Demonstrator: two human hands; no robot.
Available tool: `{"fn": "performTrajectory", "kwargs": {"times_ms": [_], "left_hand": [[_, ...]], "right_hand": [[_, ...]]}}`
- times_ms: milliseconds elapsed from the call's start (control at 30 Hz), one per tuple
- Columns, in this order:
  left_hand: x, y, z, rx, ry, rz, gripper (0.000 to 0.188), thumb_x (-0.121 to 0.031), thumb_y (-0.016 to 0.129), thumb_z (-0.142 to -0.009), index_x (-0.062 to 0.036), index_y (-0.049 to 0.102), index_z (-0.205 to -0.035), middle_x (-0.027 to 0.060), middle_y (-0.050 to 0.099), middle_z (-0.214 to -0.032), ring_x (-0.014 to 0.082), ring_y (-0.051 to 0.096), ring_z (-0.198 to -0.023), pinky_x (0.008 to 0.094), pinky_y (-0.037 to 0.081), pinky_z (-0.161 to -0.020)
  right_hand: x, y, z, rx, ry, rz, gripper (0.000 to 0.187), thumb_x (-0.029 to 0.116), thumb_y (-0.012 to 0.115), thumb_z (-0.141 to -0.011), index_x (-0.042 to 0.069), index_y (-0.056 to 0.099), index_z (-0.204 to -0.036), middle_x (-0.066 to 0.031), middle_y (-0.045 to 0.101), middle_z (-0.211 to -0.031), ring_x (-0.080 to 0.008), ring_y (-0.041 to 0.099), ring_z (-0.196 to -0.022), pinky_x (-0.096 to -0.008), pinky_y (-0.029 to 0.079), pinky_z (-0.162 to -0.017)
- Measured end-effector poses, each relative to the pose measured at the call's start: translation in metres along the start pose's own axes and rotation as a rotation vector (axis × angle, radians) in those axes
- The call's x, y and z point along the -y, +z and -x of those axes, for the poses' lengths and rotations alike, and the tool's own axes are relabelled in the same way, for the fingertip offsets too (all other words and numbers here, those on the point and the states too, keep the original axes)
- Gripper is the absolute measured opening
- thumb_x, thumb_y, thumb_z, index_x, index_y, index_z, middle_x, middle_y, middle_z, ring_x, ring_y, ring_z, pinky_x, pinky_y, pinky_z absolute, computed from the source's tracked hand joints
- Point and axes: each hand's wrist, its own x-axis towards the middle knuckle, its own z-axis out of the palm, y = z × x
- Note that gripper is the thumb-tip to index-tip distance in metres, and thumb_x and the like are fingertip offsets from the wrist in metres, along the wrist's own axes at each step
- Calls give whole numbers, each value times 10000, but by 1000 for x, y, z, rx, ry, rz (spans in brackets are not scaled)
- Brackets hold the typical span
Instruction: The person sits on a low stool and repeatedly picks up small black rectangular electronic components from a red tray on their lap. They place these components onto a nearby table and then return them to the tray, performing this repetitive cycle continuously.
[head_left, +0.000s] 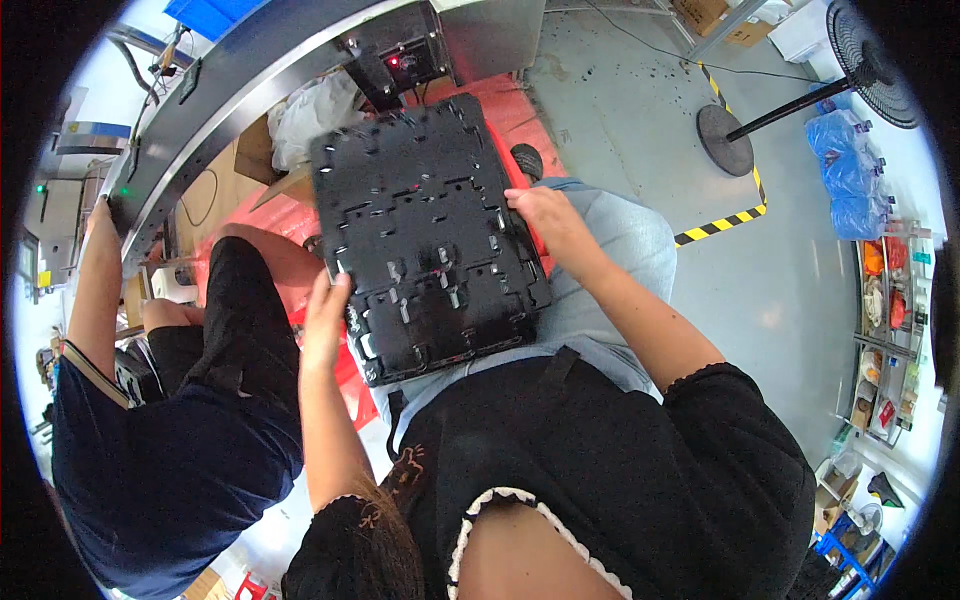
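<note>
A large black moulded plastic tray (385,215) lies across my lap, tilted slightly. Small shiny metal pieces (445,280) show in the recesses over its surface; their exact kind is too small to tell. My left hand (326,318) grips the tray's left edge near its lower corner, thumb over the rim. Along the opposite side my right hand (548,218) holds the right edge, fingers at the rim. Part of a red surface (500,150) shows beside the tray's right edge.
A metal bench (250,85) with a red-lit box (405,63) stands ahead. On my left sits another person (170,450), an arm at the bench. To the right are a black fan (725,140), blue water jugs (850,175) and loaded shelves (880,340).
</note>
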Motion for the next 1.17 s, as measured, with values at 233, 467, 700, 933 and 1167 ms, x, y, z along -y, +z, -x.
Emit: {"fn": "performTrajectory", "kwargs": {"times_ms": [233, 467, 700, 933, 1167], "left_hand": [[65, 63, -29, -280, 251, -220, 478, -200, 387, -1018, -1, 345, -1451, 199, 441, -1411, 296, 414, -1308, 357, 286, -1103], [55, 63, -22, -282, 229, -271, 476, -192, 389, -1012, 3, 352, -1444, 204, 458, -1386, 301, 411, -1314, 360, 283, -1107], [12, 47, -31, -391, 307, -227, 470, -1, 492, -935, 21, 400, -1395, 173, 424, -1411, 276, 443, -1294, 391, 377, -1055], [-164, -72, -153, -702, 1040, -532, 239, -72, 580, -931, -18, 628, -1159, 119, 629, -1160, 219, 602, -1054, 331, 462, -923], [-254, -203, -309, -325, 760, -1203, 805, -169, 722, -807, -224, 317, -1501, 139, 226, -1576, 318, 205, -1455, 428, 188, -1180]], "right_hand": [[-19, 40, -6, -164, -160, 438, 581, 188, 597, -893, 49, 384, -1415, -180, 498, -1237, -351, 492, -1131, -446, 393, -941], [-28, 40, -10, -77, -50, 156, 615, 177, 592, -892, 49, 344, -1440, -245, 469, -1271, -401, 459, -1183, -459, 356, -1023], [62, 14, -95, -248, -462, 401, 533, 198, 678, -845, -3, 498, -1305, -210, 483, -1275, -378, 468, -1189, -438, 364, -1022], [146, 24, -327, -200, -798, 455, 615, 209, 706, -760, -16, 490, -1290, -232, 510, -1260, -397, 467, -1213, -437, 357, -1072], [198, 38, -469, 710, -107, 884, 906, 309, 741, -750, 54, 281, -1488, -220, 313, -1515, -352, 287, -1414, -355, 298, -1142]]}}
